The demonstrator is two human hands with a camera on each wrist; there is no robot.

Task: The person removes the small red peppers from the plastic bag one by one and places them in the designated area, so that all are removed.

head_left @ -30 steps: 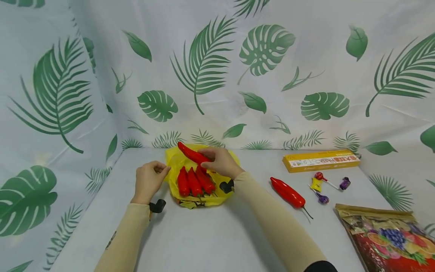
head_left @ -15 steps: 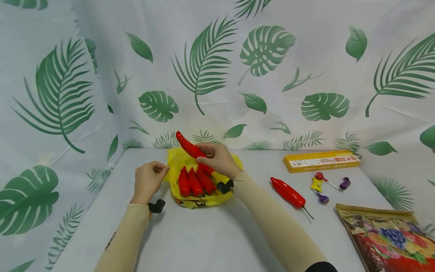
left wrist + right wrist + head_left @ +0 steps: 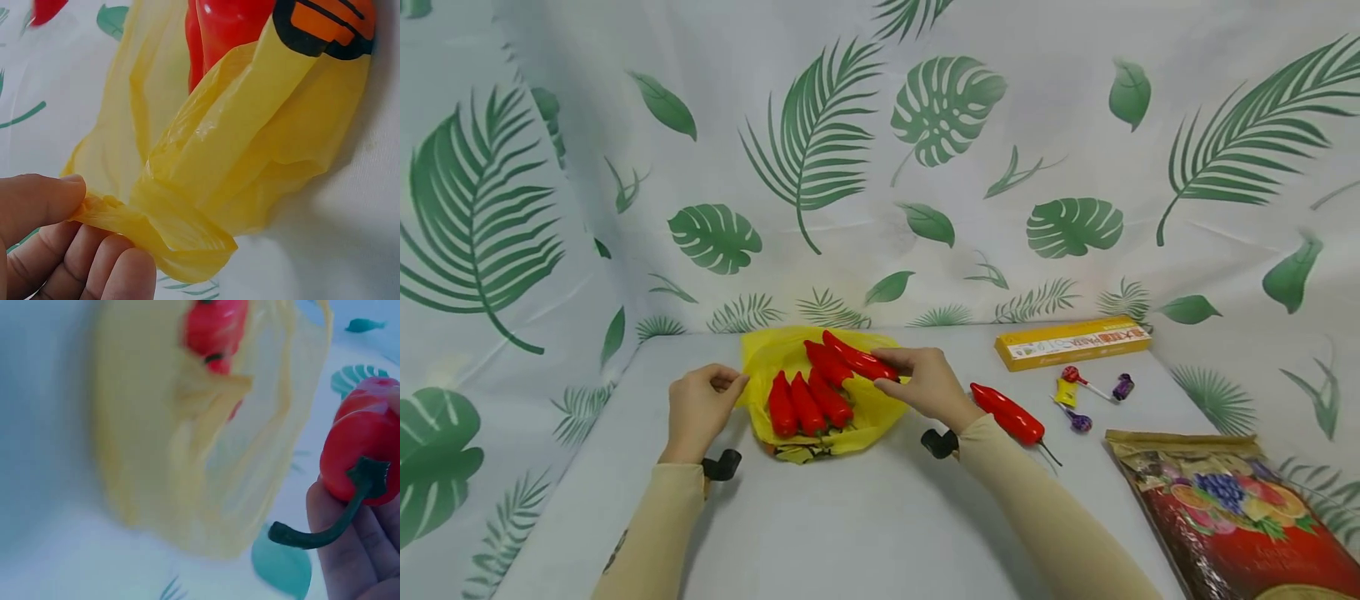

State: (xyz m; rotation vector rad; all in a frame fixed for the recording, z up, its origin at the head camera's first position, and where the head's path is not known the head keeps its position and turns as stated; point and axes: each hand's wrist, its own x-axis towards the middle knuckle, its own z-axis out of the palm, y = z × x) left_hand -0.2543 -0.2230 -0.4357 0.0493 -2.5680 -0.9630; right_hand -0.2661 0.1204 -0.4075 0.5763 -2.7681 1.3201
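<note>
A thin yellow plastic bag lies spread on the table with several red chili peppers in it. In the left wrist view, the thumb and fingers of my left hand pinch a gathered edge of the bag. My right hand holds one red pepper over the bag's right side, its tip pointing up and left. That pepper's green stem curves out past the fingers in the right wrist view, where the bag is blurred.
Right of the bag lies another red pepper. Beyond it are a long yellow pasta box, two lollipops, small wrapped candies and a large red-gold fruit-printed bag. Patterned cloth hangs behind.
My right hand first raised the pepper, then moved right and lower with it. Another pepper shows behind it in the bag. My left hand keeps its pinch. The head view has shifted right.
</note>
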